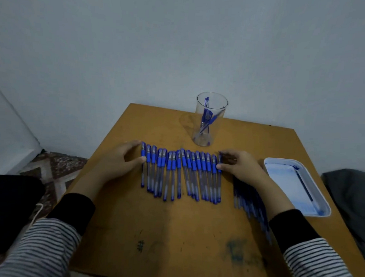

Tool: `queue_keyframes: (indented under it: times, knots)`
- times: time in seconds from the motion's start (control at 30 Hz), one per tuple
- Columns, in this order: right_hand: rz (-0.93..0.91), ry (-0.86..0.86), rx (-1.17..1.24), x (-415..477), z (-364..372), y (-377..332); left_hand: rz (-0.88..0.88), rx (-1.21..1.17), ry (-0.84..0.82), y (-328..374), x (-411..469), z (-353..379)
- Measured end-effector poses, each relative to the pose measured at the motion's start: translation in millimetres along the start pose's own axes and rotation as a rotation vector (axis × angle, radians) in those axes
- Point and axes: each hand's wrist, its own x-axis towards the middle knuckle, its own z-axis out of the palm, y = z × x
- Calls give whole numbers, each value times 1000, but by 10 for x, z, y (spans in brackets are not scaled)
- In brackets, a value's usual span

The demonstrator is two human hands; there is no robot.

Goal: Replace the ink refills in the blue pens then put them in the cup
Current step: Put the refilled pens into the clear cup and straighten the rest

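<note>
clear cup (210, 127) (blue pens (207, 116) inside)

I find hardly anything to read here. The one sign I can make out is a small hash-like mark (140, 246) inked on my table (195, 232), lower middle of the frame. Any print on the pens (181, 173) is too blurred.

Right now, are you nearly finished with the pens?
Not nearly. Looks done: a few pens stand in the cup. In hand: the left hand and right hand touch the two ends of the row of pens on the table. Left: that whole long row, with the loose refills beside it.
</note>
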Motion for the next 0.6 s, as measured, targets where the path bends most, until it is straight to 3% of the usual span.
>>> queue_keyframes:
  times: [0.23,0.6]
  knots:
    - [-25,-46,-46,60,-12,52,-52,76,-205,34,69,-117]
    - [-94,-54,-93,145,-12,120,-1,80,-257,5,194,-103]
